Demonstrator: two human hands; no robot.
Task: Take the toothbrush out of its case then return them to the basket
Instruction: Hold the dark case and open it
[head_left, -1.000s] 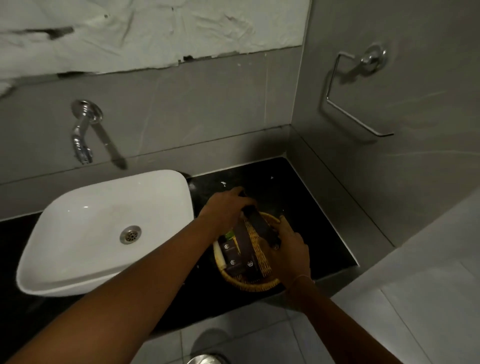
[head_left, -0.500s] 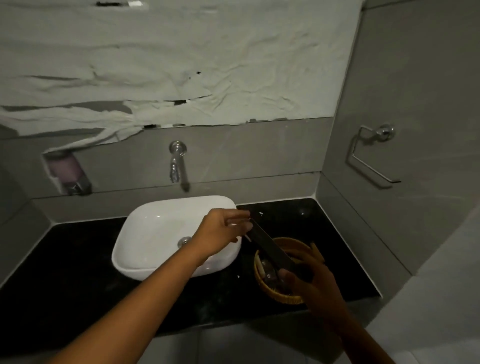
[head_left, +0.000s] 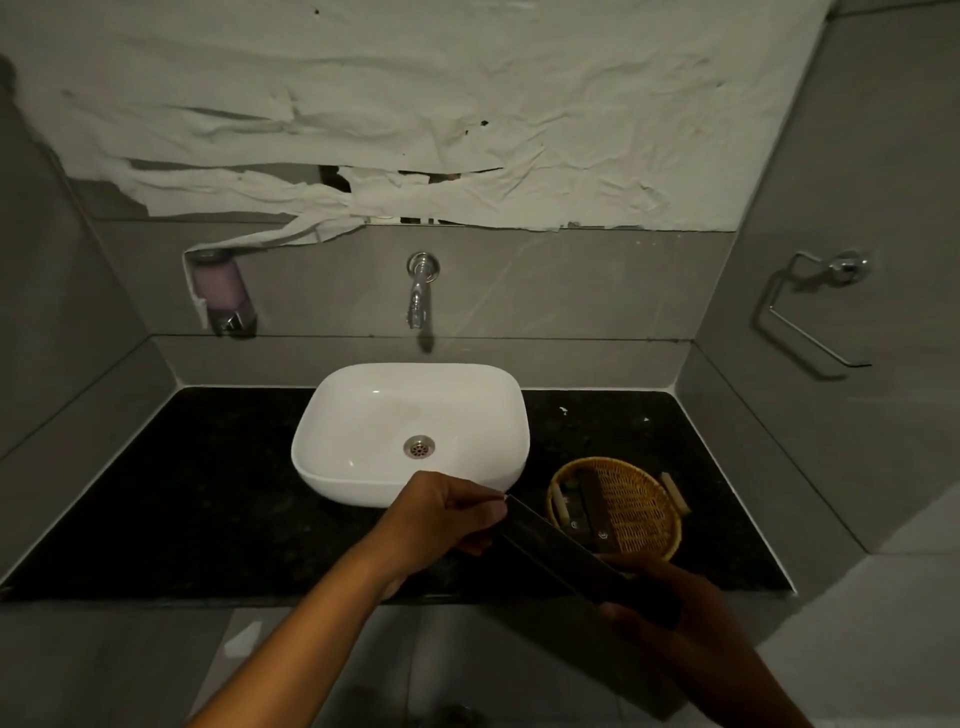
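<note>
A long dark toothbrush case (head_left: 556, 553) is held slantwise above the counter's front edge, in front of the basket. My right hand (head_left: 670, 618) grips its lower right end from below. My left hand (head_left: 447, 522) pinches its upper left end, where a thin pale tip shows between the fingers. The toothbrush itself is hidden. The round wicker basket (head_left: 644, 504) stands on the black counter to the right of the sink and holds a few dark flat packets on its left side.
A white basin (head_left: 363, 441) sits mid-counter under a wall tap (head_left: 418, 291). The black counter (head_left: 182, 493) stretches left. A soap dispenser (head_left: 221, 291) hangs on the back wall, a metal towel holder (head_left: 810, 317) on the right wall. Torn paper covers the mirror.
Both hands have lifted the dark case out of the basket and drawn it toward me, clear of the basket rim. The camera view has pulled back and up.
</note>
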